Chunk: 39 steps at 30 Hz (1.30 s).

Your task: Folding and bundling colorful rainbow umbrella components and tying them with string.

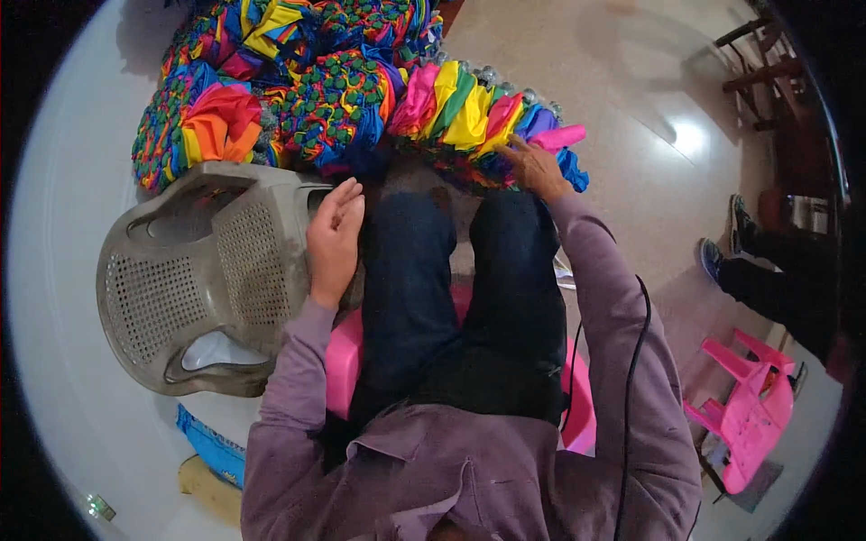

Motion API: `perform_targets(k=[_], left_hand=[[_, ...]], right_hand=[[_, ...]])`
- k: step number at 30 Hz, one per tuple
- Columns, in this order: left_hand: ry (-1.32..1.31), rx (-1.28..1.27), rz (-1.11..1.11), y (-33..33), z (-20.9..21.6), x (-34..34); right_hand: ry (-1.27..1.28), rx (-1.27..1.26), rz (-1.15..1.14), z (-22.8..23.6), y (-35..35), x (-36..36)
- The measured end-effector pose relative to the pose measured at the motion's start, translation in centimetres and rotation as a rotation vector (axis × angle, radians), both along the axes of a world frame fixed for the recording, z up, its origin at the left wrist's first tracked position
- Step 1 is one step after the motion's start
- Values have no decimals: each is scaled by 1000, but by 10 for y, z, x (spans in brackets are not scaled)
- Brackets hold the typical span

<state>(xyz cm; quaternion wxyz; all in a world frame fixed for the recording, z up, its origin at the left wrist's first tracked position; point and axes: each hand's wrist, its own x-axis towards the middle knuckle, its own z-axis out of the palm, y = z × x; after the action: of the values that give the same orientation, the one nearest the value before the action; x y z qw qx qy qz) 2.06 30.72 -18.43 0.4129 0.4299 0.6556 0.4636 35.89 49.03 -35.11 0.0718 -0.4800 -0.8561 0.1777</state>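
A long cloth bundle (465, 117), ruffled in pink, yellow, green, orange and blue, lies across the floor (631, 180) at twelve to one o'clock, just beyond my knees (410, 230). My right hand (537, 171), toward half past one, reaches over its right end; the fingers are a little spread and touch the near edge, but I cannot tell whether they pinch any fabric. My left hand (332, 242), between nine and ten o'clock, holds nothing: its fingers lie almost straight, close together, beside my left knee and near the rim of a grey plastic chair (248, 243) at nine. Clear round beads (505, 88) line the bundle's far edge. At eleven sit puffy rainbow bundles (334, 104) dotted with green. I sit on a pink seat (343, 365); a pink plastic stool (753, 415) is at four, and someone's shoe (711, 260) at three.
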Motion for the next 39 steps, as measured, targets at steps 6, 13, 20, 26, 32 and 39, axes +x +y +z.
perform_targets(k=[6,13,20,26,32,39], left_hand=[[576,267,-171,33,-15,42],[741,236,-246,47,-26,38],[766,159,-234,15,-30,34],[760,137,-190,-18,-30,21],[742,172,-169,-60,-30,6],[762,180,-141,-113,-20,-10]], right_hand=[[-214,142,228,-62,69,-7],[-175,117,124,-100,124,49],[-205,120,90,-109,128,52],[-142,180,55,-87,112,50],[-115,235,-44,-50,44,50],[171,191,89,-37,-39,58]])
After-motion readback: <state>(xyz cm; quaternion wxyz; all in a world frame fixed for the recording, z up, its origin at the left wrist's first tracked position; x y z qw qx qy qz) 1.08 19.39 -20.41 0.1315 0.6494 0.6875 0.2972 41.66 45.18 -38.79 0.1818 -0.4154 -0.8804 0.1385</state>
